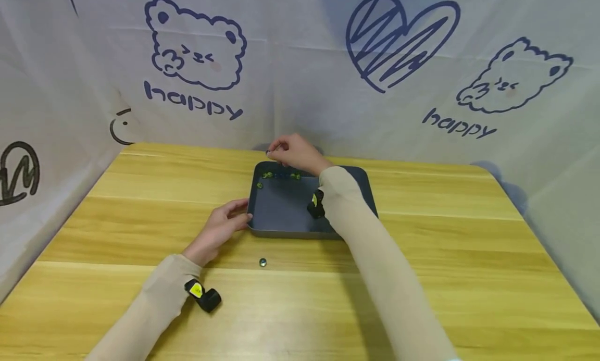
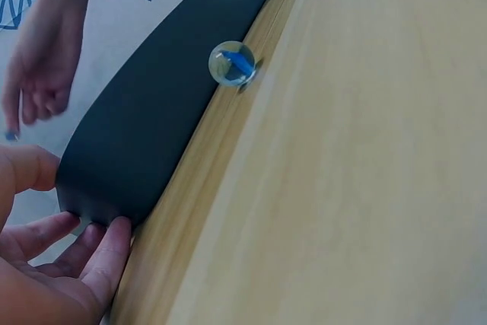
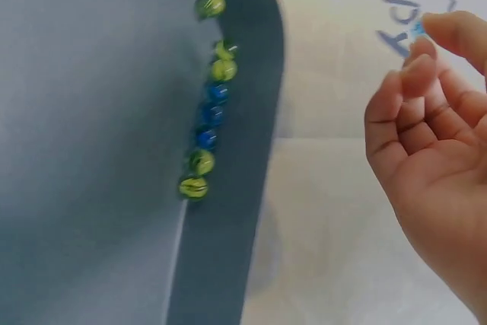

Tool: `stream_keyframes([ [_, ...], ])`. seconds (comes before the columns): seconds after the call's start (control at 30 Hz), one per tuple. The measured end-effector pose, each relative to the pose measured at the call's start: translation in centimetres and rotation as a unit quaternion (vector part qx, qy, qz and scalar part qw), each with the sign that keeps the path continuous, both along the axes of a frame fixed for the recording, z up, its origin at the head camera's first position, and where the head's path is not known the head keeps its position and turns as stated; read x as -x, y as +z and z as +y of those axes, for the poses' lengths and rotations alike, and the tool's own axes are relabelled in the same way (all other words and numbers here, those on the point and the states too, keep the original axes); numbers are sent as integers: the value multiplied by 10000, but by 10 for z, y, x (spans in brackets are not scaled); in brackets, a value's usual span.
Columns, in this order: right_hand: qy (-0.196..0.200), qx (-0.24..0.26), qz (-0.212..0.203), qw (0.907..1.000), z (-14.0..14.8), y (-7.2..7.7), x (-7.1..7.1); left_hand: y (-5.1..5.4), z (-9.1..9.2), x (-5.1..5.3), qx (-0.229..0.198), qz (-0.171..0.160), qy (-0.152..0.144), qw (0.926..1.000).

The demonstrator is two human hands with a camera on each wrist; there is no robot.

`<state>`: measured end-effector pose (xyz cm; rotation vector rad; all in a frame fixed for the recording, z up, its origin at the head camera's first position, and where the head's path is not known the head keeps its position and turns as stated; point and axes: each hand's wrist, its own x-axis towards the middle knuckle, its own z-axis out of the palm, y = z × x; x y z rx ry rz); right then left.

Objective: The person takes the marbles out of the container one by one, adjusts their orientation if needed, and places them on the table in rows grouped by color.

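Note:
My right hand is raised above the far edge of a dark grey tray. Between thumb and fingertip it pinches a small blue marble, mostly covered by the fingers. My left hand holds the tray at its near left corner, with fingers against the outer wall. Inside the tray, green marbles and blue marbles line up along the far wall. One green marble sits apart from that row, near the left wall. A clear marble with a blue swirl lies on the table before the tray.
The tray stands on a wood-grain table. Behind it hangs a white cloth with bear and heart drawings. Each wrist carries a black camera, and the right forearm crosses over the tray's right part.

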<state>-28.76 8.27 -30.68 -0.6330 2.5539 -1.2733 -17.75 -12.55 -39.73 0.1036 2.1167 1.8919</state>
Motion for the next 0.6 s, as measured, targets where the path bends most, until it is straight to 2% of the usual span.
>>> stream_keyframes([
  [0.13,-67,406,57,9991,6,10,-10,0,-1,0,-7,-15,1,10000],
  [0.3,47,775,110,9969,9,21,-28,1,-1,0,19,-6,28,10000],
  [0.5,333,1311,213,9906,6,20,-52,1,-2,0,39,-12,15,10000],
  [0.6,519,1379,173,9889,6,19,-68,0,-1,0,8,4,-14,10000],
])
